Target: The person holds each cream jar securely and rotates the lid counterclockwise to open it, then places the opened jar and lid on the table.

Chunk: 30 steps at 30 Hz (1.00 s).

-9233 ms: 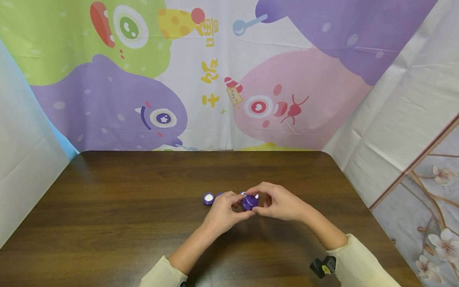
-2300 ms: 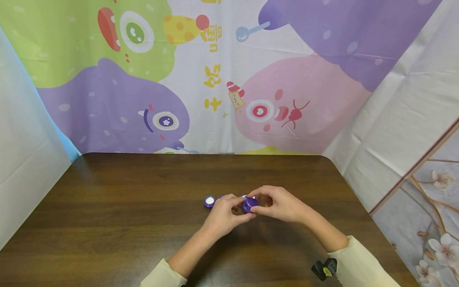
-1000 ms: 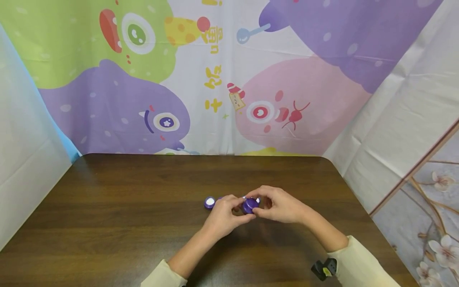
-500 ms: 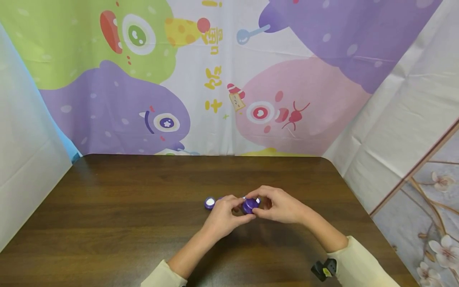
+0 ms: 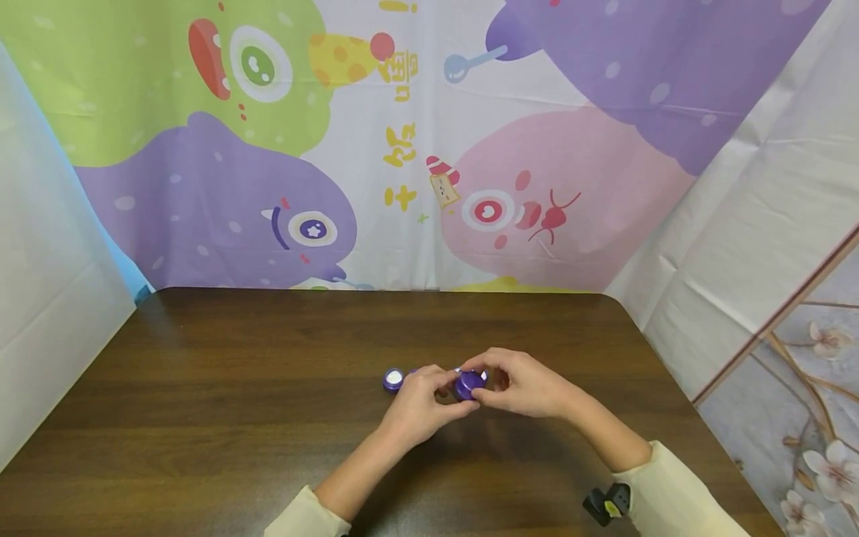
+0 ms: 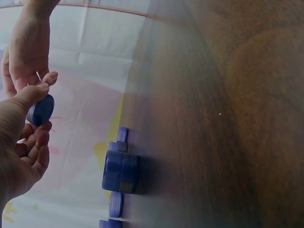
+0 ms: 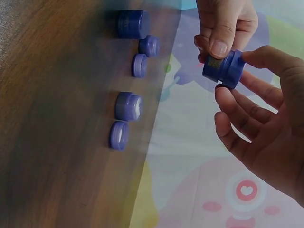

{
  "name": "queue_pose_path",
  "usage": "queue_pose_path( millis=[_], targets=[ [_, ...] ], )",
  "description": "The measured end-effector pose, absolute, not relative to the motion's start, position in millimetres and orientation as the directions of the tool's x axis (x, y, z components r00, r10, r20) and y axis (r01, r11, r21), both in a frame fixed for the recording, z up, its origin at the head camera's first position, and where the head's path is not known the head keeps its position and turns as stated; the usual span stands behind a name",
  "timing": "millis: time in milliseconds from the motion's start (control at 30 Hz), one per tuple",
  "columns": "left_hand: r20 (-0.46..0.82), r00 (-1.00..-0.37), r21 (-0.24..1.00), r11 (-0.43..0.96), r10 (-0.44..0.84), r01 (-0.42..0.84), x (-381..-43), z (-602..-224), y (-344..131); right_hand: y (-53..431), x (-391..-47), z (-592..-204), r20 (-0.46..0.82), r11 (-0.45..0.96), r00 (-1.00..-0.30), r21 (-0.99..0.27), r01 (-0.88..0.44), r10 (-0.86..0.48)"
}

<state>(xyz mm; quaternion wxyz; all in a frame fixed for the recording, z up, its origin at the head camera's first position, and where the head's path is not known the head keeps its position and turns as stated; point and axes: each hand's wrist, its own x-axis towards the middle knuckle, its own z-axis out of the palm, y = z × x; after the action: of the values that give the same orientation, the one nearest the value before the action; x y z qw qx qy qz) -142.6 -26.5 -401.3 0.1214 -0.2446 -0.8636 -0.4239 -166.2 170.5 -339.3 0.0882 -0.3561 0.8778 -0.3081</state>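
- The jar is held between both hands, raised off the table, its purple top turned toward the head camera.
- The lower part of the jar, marked with a gold label, is pinched by the left hand.
- The upper part is pinched by fingertips of the right hand, directly opposite; the remaining fingers are held away from it.
- The label, and the groove between upper and lower parts, are shown in the right wrist view; from the head, the top is mainly seen.
- In the head view, a white-centred pot is seen to the left of the left hand, while other purple things are largely covered by the hands.
- In the right wrist view, a loose row is uncovered on the table: a big jar, a small pot, a lid, a pot with white showing and a ring-like lid.
- In the left wrist view, a row is seen side-on, well apart from the held jar, which is set against the printed cloth.
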Motion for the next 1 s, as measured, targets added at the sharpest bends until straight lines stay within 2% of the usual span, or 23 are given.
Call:
queue_pose_path(
  millis=[167, 400, 667, 867, 1000],
  targets=[
    [0.414, -0.853, 0.671, 0.526, 0.318, 0.522, -142.5, -401.1, -26.8, 170.2, -165.6, -339.4, 0.077, 0.545, -0.720, -0.599, -0.587, -0.690],
    [0.418, -0.853, 0.676, 0.520, 0.314, 0.522, -142.6, -400.8, -27.2, 170.2, -166.0, -339.4, 0.077, 0.573, -0.738, -0.579, -0.581, -0.671],
    [0.430, -0.847, 0.671, 0.518, 0.311, 0.531, -142.9, -400.2, -27.4, 170.2, -166.5, -338.3, 0.083, 0.535, -0.707, -0.593, -0.602, -0.703],
    [0.423, -0.852, 0.671, 0.525, 0.308, 0.524, -141.9, -398.1, -27.4, 170.2, -166.0, -337.3, 0.073, 0.564, -0.733, -0.588, -0.579, -0.677],
    [0.438, -0.843, 0.657, 0.528, 0.313, 0.538, -142.2, -398.9, -27.0, 170.5, -166.2, -337.2, 0.066, 0.563, -0.726, -0.584, -0.584, -0.684]
  ],
)
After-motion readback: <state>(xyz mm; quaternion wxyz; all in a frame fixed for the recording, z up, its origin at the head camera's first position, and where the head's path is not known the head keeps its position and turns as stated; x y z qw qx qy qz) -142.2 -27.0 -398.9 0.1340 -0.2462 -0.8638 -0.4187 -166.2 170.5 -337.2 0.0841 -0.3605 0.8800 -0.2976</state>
